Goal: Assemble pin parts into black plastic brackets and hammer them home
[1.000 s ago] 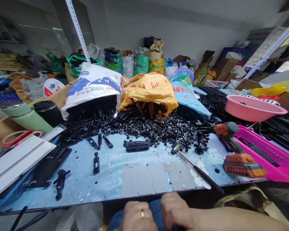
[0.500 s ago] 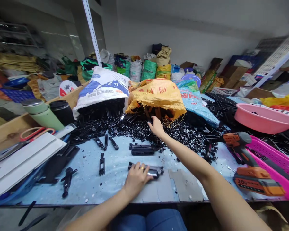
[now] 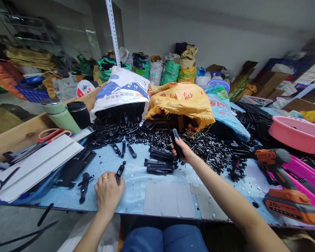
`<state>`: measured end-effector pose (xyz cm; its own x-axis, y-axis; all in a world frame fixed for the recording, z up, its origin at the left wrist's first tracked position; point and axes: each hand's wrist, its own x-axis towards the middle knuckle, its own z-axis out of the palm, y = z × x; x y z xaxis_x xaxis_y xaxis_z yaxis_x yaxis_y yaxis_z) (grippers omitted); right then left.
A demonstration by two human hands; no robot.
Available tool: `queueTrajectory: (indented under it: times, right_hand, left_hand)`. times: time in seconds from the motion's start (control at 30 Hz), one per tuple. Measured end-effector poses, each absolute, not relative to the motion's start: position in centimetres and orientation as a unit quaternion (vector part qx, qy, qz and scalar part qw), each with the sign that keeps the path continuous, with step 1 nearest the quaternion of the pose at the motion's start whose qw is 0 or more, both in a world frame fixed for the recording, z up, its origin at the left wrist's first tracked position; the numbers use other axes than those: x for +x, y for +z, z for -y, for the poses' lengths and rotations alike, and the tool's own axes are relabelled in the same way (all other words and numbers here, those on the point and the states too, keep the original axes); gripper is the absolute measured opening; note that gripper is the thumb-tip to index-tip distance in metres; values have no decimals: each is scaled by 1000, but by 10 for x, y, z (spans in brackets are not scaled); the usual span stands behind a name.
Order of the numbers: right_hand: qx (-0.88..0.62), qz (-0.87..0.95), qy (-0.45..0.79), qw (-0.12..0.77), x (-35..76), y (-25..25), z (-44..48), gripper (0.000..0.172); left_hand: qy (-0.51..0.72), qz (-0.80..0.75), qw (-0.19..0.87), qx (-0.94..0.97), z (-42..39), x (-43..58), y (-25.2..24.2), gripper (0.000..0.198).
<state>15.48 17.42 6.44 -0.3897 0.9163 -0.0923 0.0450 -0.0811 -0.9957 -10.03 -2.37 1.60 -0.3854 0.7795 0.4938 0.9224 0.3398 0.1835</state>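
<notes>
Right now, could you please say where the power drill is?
In the head view, the power drill lies on the near right, beside the magenta basket.

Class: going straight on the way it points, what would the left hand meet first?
Most likely the small black part right by the left hand, between thumb and forefinger; whether they touch is hard to tell.

Room over grey sheets [image 3: 169,200], black parts [image 3: 208,151] (heaped) beyond
</notes>
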Motion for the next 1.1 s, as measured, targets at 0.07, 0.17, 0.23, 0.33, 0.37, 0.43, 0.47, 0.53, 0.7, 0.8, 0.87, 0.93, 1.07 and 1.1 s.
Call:
queueTrajectory:
  times: [0.07, 0.17, 0.23, 0.33, 0.37, 0.43, 0.47, 0.53, 0.7, 0.8, 0.87, 0.93, 1.07, 1.1]
  right_hand:
    - [-355, 522, 692, 349, 159, 58, -141, 41]
    - [-312, 516, 723, 338, 160, 53, -102, 54]
    - [-289, 524, 733, 323, 160, 51, -84, 66]
    - [-273, 518, 754, 299, 164, 48, -64, 68]
    - [-272, 513, 756, 301, 166, 47, -59, 67]
    - [-272, 511, 750, 320, 170, 46, -53, 62]
    - [-272, 517, 741, 331, 173, 45, -52, 59]
    - [-274, 546, 716, 339, 178, 44, -51, 56]
    - [-282, 642, 629, 336, 189, 47, -52, 49]
    - [-276, 727, 534, 332, 195, 56, -53, 46]
    - [-265, 796, 436, 327, 199, 63, -53, 44]
    - [-250, 841, 351, 329, 201, 69, -51, 45]
    - [-252, 830, 318, 383, 192, 65, -41, 46]
    - [-266, 811, 328, 405, 188, 62, -37, 46]
  left_hand:
    - [-379, 727, 137, -556, 18, -88, 21, 23]
    - [-484, 613, -37, -623, 7, -51, 37, 25]
    - [-477, 566, -168, -651, 4, -25, 46, 30]
    - [-473, 533, -276, -645, 1, 1, 52, 38]
    - [-480, 533, -282, -637, 1, 6, 53, 38]
    - [-497, 533, -266, -631, 1, 10, 53, 37]
    - [-502, 530, -255, -634, 1, 11, 53, 36]
    - [-502, 519, -241, -648, 1, 12, 55, 33]
    - [-485, 472, -214, -705, 4, 13, 66, 33]
    - [-466, 459, -207, -727, 5, 12, 68, 33]
    - [-458, 461, -198, -734, 7, 13, 67, 33]
    - [-462, 467, -180, -732, 9, 17, 64, 33]
    - [-516, 480, -119, -700, 12, 33, 59, 36]
    - [-535, 485, -102, -685, 13, 37, 59, 36]
